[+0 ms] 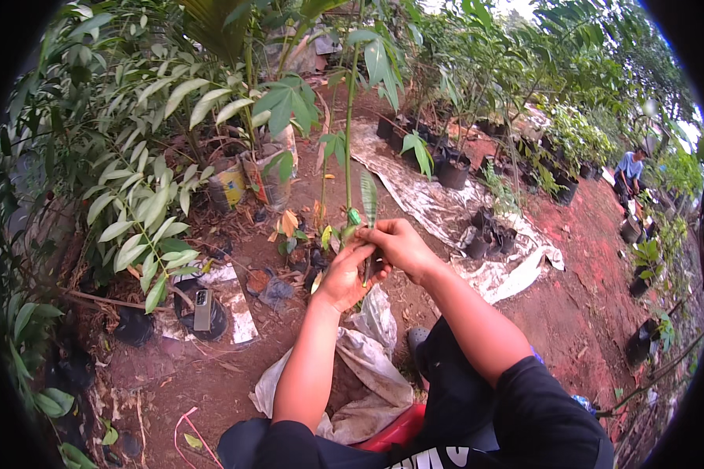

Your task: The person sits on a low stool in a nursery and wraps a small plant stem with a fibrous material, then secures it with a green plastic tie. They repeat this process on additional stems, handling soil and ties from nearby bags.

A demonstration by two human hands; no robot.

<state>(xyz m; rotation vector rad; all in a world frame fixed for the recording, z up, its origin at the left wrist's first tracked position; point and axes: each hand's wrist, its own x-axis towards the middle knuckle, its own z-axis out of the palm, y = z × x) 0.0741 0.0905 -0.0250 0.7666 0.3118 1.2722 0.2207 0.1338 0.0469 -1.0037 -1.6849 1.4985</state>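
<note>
A slim, upright green leaf with cross stripes rises from between my fingers, and its thin stalk shows below them. My right hand pinches it between thumb and forefinger. Against it, my left hand closes its fingertips around the lower part. Just behind the fingertips is a green wrapped bundle, close against the tall green stem of a plant with lobed leaves. My fingers hide where these parts meet, so I cannot tell whether they are joined. A dirty whitish sack lies below my hands.
A phone rests on a black pot at left. Leafy branches crowd that side. Potted saplings in black bags stand on and around a whitish sheet. A person sits far right. A red seat shows beneath me.
</note>
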